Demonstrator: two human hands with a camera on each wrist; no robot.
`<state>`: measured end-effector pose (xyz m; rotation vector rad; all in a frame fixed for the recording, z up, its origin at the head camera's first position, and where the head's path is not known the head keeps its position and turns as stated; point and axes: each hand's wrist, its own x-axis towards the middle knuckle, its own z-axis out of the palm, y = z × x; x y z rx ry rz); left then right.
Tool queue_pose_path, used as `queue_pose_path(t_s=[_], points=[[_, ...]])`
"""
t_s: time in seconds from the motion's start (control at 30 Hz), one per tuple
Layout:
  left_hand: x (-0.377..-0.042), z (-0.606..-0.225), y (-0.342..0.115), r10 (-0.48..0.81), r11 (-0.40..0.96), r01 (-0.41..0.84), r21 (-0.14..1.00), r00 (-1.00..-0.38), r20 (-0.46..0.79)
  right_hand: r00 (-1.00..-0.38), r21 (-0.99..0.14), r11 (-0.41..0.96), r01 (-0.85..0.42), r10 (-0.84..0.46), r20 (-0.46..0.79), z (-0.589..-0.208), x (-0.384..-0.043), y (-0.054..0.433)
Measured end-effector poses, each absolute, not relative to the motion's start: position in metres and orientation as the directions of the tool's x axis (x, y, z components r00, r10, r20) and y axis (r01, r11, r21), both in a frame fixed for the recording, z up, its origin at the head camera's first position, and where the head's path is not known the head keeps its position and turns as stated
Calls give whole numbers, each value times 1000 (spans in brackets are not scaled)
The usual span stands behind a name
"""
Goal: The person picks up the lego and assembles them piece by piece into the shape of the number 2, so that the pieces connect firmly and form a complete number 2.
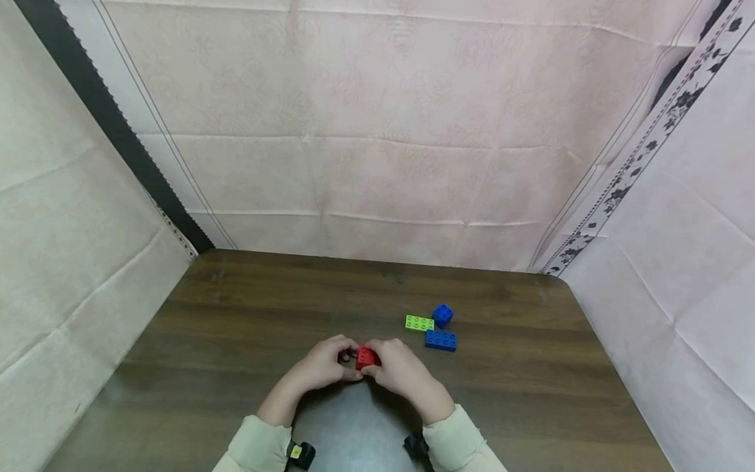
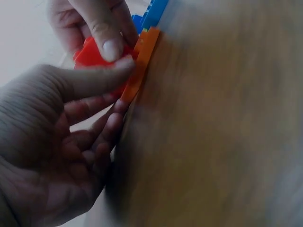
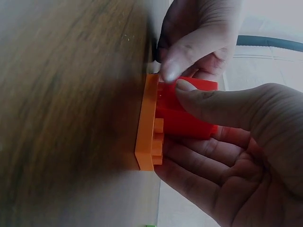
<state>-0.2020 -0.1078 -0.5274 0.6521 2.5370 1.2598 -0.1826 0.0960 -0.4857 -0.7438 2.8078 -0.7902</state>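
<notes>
Two hands met at the near middle of the tabletop (image 1: 236,314), the left hand (image 1: 321,367) and the right hand (image 1: 401,370) both pinching one red brick (image 1: 366,357) that sat on one flat orange plate (image 3: 147,127) lying on the wood. In the wrist views, thumbs and fingertips of both hands curled round the red brick while the plate rested between them. The risk, judged from this grip, was a slip: with pressure from two sides and the thin plate loose on the smooth wood, the plate could skid or the brick seat crooked on its studs. Farther off, at about two o'clock from the hands, lay three more pieces close together: one green plate (image 1: 419,322), one blue long brick (image 1: 440,340) and one blue cube brick (image 1: 442,315).
</notes>
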Motion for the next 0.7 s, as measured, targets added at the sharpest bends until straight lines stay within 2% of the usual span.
queue_pose_path(t_s=[0.3,0.47,0.7], points=[[-201,-504,-113,554,431,272,860,-832,-14,-861,-515,733,-444,-507,21,-485,-183,97],[-199,-491,-108,536,491,327,807,-844,16,-857,-515,730,-450,-514,20,-485,-184,98],[-199,-485,-103,532,558,337,758,-846,-16,-862,-525,732,-435,-507,7,-487,-184,98]])
